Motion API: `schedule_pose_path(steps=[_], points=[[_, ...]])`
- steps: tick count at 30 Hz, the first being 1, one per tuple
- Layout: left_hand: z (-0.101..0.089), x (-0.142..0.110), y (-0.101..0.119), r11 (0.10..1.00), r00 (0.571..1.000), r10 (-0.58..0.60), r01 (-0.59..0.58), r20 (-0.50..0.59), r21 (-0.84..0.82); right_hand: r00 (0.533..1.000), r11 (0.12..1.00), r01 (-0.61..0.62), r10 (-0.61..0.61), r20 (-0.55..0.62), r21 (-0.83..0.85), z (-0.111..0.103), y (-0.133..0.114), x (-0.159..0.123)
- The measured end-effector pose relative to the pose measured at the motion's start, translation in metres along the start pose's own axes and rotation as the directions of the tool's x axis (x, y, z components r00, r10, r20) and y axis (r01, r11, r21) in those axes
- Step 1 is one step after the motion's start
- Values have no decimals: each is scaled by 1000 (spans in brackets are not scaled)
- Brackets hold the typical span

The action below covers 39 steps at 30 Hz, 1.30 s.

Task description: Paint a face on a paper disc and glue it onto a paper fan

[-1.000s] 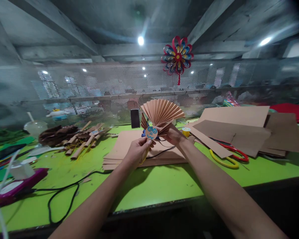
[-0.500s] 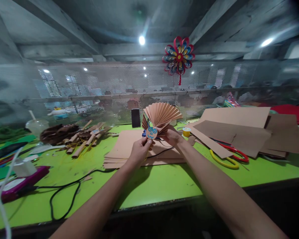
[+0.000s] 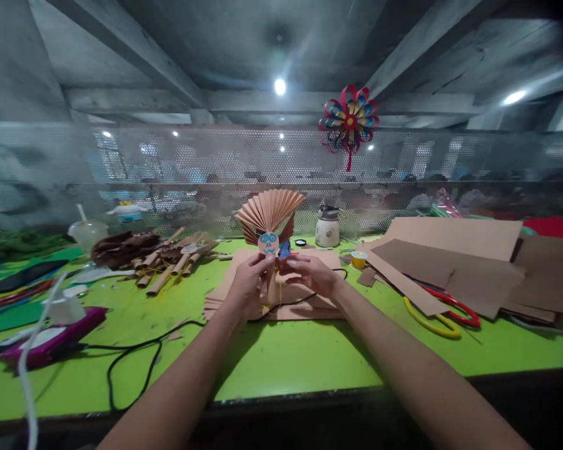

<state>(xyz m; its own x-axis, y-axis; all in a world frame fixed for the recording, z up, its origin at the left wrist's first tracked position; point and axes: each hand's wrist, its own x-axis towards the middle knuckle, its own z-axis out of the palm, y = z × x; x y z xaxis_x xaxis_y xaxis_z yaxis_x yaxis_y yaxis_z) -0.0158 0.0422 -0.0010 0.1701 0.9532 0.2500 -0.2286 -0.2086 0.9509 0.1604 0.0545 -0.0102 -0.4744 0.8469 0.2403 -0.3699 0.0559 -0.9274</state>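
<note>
My left hand (image 3: 251,281) is closed on a brown paper figure. The figure has a round face disc (image 3: 268,244) with blue drawn eyes and mouth. A pleated paper fan (image 3: 272,209) spreads upright above the disc, with darker pleated wings at the sides. Below hangs a rolled paper stem (image 3: 272,289) with a bit of yellow thread. Beside the figure, my right hand (image 3: 312,275) is open, its bent fingers and thumb apart and pointing toward it. A blue object (image 3: 285,249), partly hidden, shows behind its fingertips. Under both hands lies a stack of brown card (image 3: 309,307).
Paper-roll figures (image 3: 173,265) lie left, near a purple power strip (image 3: 51,340) and black cord (image 3: 134,344). Scissors (image 3: 431,319) and large brown sheets (image 3: 450,250) lie right. A yellow spool (image 3: 358,259) and white bottle (image 3: 327,228) stand behind.
The figure has moved left and turned, its fan more upright. My right hand has come off the fan to the figure's right side. The view has shifted, and the bottle now shows.
</note>
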Motion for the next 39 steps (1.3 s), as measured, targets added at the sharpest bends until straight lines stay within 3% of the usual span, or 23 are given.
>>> schedule_pose_path(steps=[5, 12, 18, 21, 24, 26, 30, 33, 39], points=[[-8, 3, 2, 999, 995, -32, 28, -90, -41, 993, 995, -99, 98, 65, 1, 37, 25, 3], [-18, 8, 12, 992, 979, 17, -42, -205, -121, 969, 970, -237, 239, 55, -49, 50, 50, 4], [-30, 12, 17, 988, 947, 65, -105, -314, -113, 924, 942, -307, 330, 196, -138, 71, 49, -8], [-42, 15, 19, 991, 910, 78, -114, -407, -64, 839, 914, -350, 402, 367, -203, 81, 37, -20], [-53, 18, 18, 995, 859, 75, -101, -507, -25, 664, 886, -353, 464, 587, -302, 85, 22, -31], [-58, 19, 13, 997, 822, 54, -75, -567, -14, 629, 880, -348, 475, 616, -323, 84, 16, -33], [-68, 27, 9, 999, 749, -21, -1, -662, -33, 755, 891, -325, 446, 480, -315, 73, 18, -26], [-85, 40, 23, 998, 690, -67, 40, -720, -54, 825, 903, -308, 410, 388, -299, 66, 28, -18], [-130, 71, 74, 1000, 592, -19, 18, -806, -10, 842, 896, -306, 412, 347, -323, 71, 45, -20]])
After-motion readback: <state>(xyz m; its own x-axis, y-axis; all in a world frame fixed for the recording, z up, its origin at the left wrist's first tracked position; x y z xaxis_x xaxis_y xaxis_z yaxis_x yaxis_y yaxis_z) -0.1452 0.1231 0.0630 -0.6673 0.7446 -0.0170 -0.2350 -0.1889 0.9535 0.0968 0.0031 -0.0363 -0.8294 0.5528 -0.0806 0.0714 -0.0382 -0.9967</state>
